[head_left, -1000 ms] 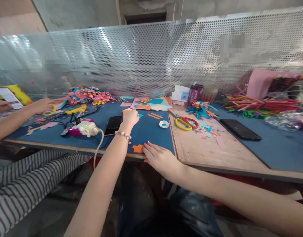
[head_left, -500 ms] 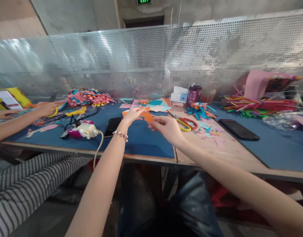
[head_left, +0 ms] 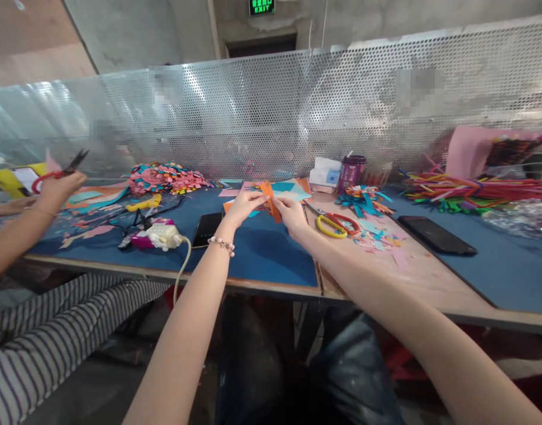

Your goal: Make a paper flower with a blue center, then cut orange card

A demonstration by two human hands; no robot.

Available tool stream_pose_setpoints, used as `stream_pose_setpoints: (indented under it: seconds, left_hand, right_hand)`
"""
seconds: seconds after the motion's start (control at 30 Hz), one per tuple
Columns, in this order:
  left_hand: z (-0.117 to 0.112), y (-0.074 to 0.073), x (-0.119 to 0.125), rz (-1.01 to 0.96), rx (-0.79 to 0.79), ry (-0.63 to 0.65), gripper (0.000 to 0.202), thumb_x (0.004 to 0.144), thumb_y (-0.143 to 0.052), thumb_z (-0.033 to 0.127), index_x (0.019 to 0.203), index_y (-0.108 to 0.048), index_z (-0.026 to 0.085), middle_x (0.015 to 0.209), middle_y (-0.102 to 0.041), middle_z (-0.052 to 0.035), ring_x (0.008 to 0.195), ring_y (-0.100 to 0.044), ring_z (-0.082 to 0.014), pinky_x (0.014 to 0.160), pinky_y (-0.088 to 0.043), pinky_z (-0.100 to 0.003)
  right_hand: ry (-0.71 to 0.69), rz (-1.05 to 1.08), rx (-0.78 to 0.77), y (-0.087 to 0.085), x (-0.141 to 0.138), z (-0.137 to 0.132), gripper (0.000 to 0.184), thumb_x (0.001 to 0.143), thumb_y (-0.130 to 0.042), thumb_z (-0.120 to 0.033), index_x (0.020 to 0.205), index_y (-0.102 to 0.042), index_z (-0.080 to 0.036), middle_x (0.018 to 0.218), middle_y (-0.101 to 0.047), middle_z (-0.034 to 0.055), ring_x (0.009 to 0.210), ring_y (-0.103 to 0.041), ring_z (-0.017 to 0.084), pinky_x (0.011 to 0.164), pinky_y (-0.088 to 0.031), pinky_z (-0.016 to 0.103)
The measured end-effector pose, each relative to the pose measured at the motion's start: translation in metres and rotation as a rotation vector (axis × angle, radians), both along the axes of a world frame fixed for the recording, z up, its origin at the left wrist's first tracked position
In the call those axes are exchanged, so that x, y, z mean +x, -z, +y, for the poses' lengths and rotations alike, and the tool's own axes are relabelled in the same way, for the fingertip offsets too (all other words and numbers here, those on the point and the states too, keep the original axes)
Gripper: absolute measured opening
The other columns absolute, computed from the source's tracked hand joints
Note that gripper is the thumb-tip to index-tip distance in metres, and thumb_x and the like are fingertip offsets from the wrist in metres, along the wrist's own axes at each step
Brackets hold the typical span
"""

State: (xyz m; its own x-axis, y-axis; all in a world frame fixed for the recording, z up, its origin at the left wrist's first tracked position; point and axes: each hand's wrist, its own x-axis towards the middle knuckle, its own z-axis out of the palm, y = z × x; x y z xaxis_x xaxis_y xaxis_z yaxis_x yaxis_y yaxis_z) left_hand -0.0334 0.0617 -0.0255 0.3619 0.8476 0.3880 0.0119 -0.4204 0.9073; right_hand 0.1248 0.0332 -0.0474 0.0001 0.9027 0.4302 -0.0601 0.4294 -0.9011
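Note:
My left hand [head_left: 244, 206] and my right hand [head_left: 289, 211] meet above the blue mat [head_left: 271, 248], both pinching orange paper pieces [head_left: 269, 198] held up between them. The paper stands tilted, its lower end near my right fingers. A bead bracelet [head_left: 222, 243] circles my left wrist. Behind my hands lies a stack of coloured paper sheets [head_left: 292, 190]. Yellow-and-red scissors [head_left: 335, 223] rest on the wooden board just right of my right hand.
A black phone [head_left: 207, 228] and a glue gun [head_left: 158, 235] with its cord lie left of my hands. Another phone [head_left: 436, 234], paper scraps [head_left: 379, 236], a purple cup [head_left: 350, 171] and coloured strips [head_left: 469, 190] sit to the right. A person at left raises scissors [head_left: 61, 171]. A perforated metal screen [head_left: 271, 112] backs the table.
My right hand left the table's near edge with an orange piece and came up to my left hand; both now hold the orange paper. The person at left lifted scissors.

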Motion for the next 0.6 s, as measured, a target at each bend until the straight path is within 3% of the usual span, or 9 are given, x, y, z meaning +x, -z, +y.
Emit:
stream_pose_setpoints:
  seconds: [0.17, 0.33, 0.6]
  left_hand:
    - [0.002, 0.001, 0.000, 0.051, 0.018, -0.066, 0.036, 0.077, -0.073, 0.042, 0.099, -0.075, 0.015, 0.097, -0.075, -0.0084, 0.094, -0.068, -0.0215, 0.086, -0.053, -0.035]
    - [0.004, 0.001, -0.002, 0.101, 0.065, -0.109, 0.037, 0.075, -0.073, 0.044, 0.098, -0.075, 0.015, 0.098, -0.074, -0.0075, 0.092, -0.066, -0.0207, 0.082, -0.052, -0.033]
    - [0.004, 0.001, -0.002, 0.239, 0.160, -0.130, 0.035, 0.077, -0.070, 0.047, 0.090, -0.077, 0.015, 0.086, -0.072, -0.0054, 0.079, -0.062, -0.0182, 0.067, -0.046, -0.027]
  right_hand:
    - [0.054, -0.257, 0.083, -0.005, 0.004, -0.007, 0.024, 0.092, -0.054, -0.029, 0.085, -0.070, -0.012, 0.070, -0.068, 0.0027, 0.066, -0.060, 0.014, 0.069, -0.048, 0.024]
    - [0.139, -0.481, 0.152, -0.007, 0.006, -0.011, 0.019, 0.089, -0.055, -0.015, 0.082, -0.072, -0.013, 0.078, -0.072, 0.0047, 0.073, -0.061, 0.015, 0.074, -0.044, 0.025]
    - [0.242, -0.668, 0.196, -0.004, 0.014, -0.003, 0.019, 0.090, -0.058, -0.016, 0.086, -0.075, -0.012, 0.086, -0.075, 0.0081, 0.075, -0.063, 0.018, 0.072, -0.043, 0.026]
